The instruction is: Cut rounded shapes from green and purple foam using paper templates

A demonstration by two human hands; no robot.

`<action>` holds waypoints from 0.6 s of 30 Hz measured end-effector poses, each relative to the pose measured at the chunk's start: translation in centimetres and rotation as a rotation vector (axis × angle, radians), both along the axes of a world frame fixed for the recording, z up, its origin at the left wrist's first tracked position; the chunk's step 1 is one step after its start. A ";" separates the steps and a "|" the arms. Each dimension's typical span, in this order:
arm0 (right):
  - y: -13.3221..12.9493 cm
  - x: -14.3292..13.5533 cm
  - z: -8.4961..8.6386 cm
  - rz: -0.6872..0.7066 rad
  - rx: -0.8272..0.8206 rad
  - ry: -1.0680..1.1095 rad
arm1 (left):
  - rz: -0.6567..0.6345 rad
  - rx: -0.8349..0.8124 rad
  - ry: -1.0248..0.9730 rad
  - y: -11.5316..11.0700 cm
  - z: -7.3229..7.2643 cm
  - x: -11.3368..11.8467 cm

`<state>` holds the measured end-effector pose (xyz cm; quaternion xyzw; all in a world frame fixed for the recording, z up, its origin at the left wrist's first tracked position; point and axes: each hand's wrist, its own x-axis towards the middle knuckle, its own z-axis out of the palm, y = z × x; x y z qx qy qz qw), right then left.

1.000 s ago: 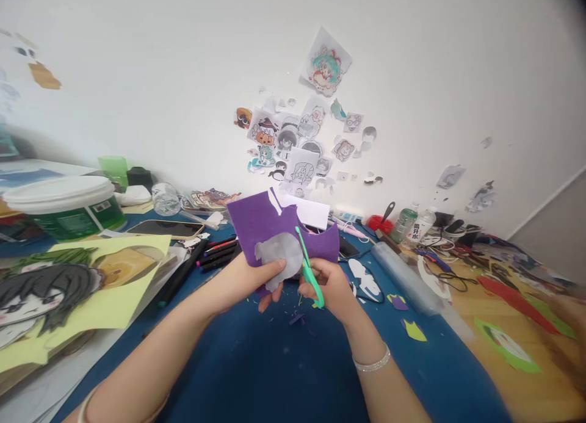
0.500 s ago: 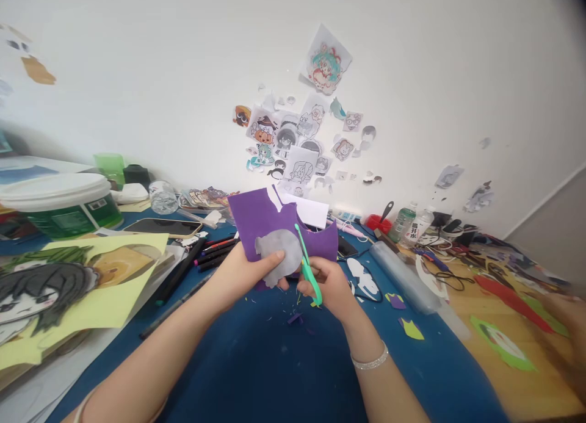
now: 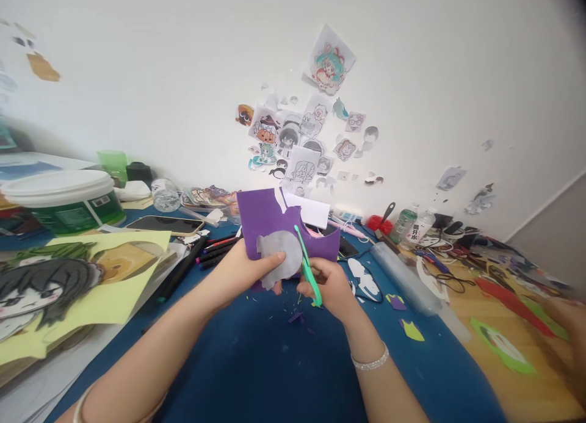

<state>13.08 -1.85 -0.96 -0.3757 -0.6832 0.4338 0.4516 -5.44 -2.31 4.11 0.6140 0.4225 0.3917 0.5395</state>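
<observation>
My left hand [image 3: 256, 267] pinches a grey paper cutout [image 3: 281, 258] against a sheet of purple paper [image 3: 260, 212], thumb on top of the cutout. A large curved notch is cut into the sheet's upper right side. In my right hand [image 3: 332, 285] are green-handled scissors [image 3: 312, 282], fingers wrapped round the grip. Their blades point up and away, along the right edge of the grey cutout and over the purple sheet. How far the blades are apart I cannot tell. Purple scraps [image 3: 296, 317] lie on the blue tabletop below my hands.
Left of me are a yellow sheet with a drawn figure [image 3: 123, 289], a lidded tub [image 3: 68, 206], a phone [image 3: 165, 224] and several markers [image 3: 217, 252]. To the right lie a clear plastic roll [image 3: 403, 279], bottles [image 3: 419, 227] and cables. Another person's blurred arm [image 3: 565, 331] reaches in at far right.
The purple sheet has tilted and shifted slightly to the right in my left hand. My right hand and the scissors stay nearly in place. The whole view has moved a little.
</observation>
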 end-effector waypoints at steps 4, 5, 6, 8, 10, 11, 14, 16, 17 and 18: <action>0.0 0.0 0.0 0.022 -0.003 0.007 | -0.017 0.016 0.011 0.2 -0.2 -0.2; 0.0 0.0 0.1 0.025 -0.003 0.004 | -0.020 0.014 0.018 0.2 -0.1 -0.3; 0.0 0.0 0.1 0.027 -0.003 -0.003 | -0.023 0.008 0.023 0.2 0.0 -0.3; -0.1 0.0 0.1 0.027 0.001 -0.019 | -0.040 -0.008 0.030 0.1 0.3 -0.4; -0.2 0.0 0.2 0.028 0.004 -0.028 | -0.060 -0.019 0.033 0.0 0.7 -0.5; -0.2 0.0 0.2 0.030 0.002 -0.030 | -0.067 -0.020 0.034 0.0 0.8 -0.6; -0.2 0.0 0.3 0.039 -0.016 -0.016 | -0.074 -0.012 0.043 -0.1 0.9 -0.7; -0.1 -0.1 0.3 0.044 -0.019 -0.005 | -0.060 -0.004 0.059 0.0 0.9 -0.7; -0.1 -0.1 0.4 0.047 -0.018 -0.003 | -0.052 -0.001 0.072 0.0 0.8 -0.7; -0.1 -0.2 0.4 0.049 -0.016 -0.005 | -0.046 0.001 0.085 0.0 0.8 -0.6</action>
